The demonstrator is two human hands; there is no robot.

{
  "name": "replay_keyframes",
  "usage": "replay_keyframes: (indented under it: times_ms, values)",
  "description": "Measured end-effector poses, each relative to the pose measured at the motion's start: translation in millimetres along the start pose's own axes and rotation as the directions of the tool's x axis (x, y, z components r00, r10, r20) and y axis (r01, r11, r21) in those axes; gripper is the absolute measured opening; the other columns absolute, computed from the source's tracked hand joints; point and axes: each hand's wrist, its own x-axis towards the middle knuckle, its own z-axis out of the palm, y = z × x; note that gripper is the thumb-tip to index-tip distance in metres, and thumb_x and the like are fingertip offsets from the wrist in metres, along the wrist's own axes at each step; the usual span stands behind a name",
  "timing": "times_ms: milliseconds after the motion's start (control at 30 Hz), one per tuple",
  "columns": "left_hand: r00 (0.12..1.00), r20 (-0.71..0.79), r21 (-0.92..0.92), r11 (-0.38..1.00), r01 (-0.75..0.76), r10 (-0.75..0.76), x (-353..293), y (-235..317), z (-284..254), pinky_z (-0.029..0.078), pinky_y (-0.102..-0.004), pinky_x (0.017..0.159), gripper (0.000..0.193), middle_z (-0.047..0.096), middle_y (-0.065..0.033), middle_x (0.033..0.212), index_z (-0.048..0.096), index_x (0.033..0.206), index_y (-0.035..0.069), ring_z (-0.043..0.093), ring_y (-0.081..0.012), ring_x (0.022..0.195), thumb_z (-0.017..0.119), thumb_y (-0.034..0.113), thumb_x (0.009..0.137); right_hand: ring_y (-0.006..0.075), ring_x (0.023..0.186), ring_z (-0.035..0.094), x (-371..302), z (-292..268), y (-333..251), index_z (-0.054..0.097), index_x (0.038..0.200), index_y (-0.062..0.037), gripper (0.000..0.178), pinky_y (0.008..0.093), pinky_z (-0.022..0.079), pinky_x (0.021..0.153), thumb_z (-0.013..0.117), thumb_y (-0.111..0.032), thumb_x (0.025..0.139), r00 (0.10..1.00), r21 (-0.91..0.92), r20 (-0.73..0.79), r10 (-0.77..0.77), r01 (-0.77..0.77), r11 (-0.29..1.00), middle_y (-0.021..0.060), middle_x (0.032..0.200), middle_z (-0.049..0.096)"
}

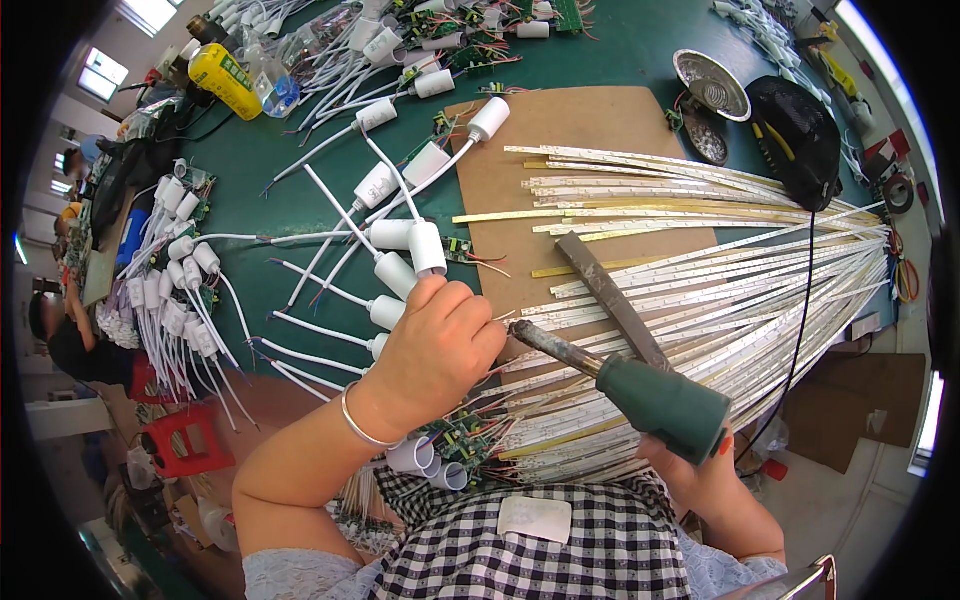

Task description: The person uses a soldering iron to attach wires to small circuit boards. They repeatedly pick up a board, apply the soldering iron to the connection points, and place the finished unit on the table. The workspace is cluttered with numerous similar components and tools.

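Note:
My left hand [440, 335] is closed, fingertips pinched together right at the lower end of a white cylindrical cap [427, 248] with a white cable. Thin wire ends stick out beside its fingers, but what lies inside the pinch is hidden. My right hand [690, 470] grips a soldering iron [665, 408] by its thick green handle. Its dark, worn tip points left, close to my left hand. Beneath the iron, a flat dark metal bar [612, 300] rests across many white LED strips [680, 275]. Small green circuit boards [470, 435] lie below my left wrist.
More capped white cables [385, 185] spread over the green table [235, 180]. Cardboard [590, 115] lies under the strips. At the back right are a metal dish [712, 85] and a black mesh object [795, 140]; a black cord [808, 290] crosses the strips. A yellow bottle [222, 80] stands back left.

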Motion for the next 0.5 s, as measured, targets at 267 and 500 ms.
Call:
replay_keyframes:
  times_ms: [267,500]
  values:
    - [1.000,-0.008,0.004,1.000,0.001,-0.001,0.1,0.3,-1.2,0.041,-0.0384,0.082,0.013,0.052,-0.0035,0.077,0.064,0.078,0.007,0.052,-0.0229,0.080,0.069,0.005,0.067,0.0311,0.091,0.064,-0.8,0.1,-0.7,0.065,0.105,-0.0025,0.028,0.0375,0.051,0.081,0.071,-0.009,0.079,0.998,0.063,-0.008,0.058,-0.057,0.996,0.0146,0.100,0.066]
    - [1.000,0.003,0.006,1.000,0.001,-0.001,0.1,0.3,-0.9,0.041,-0.0381,0.082,0.011,0.052,-0.0036,0.076,0.063,0.076,0.007,0.052,-0.0231,0.079,0.068,0.005,0.067,0.0197,0.077,0.064,-7.9,3.8,17.6,0.054,0.119,0.0038,0.036,0.0310,0.054,0.069,0.057,0.000,0.083,1.000,0.217,-0.010,-0.026,0.027,0.976,0.0134,0.103,0.061]
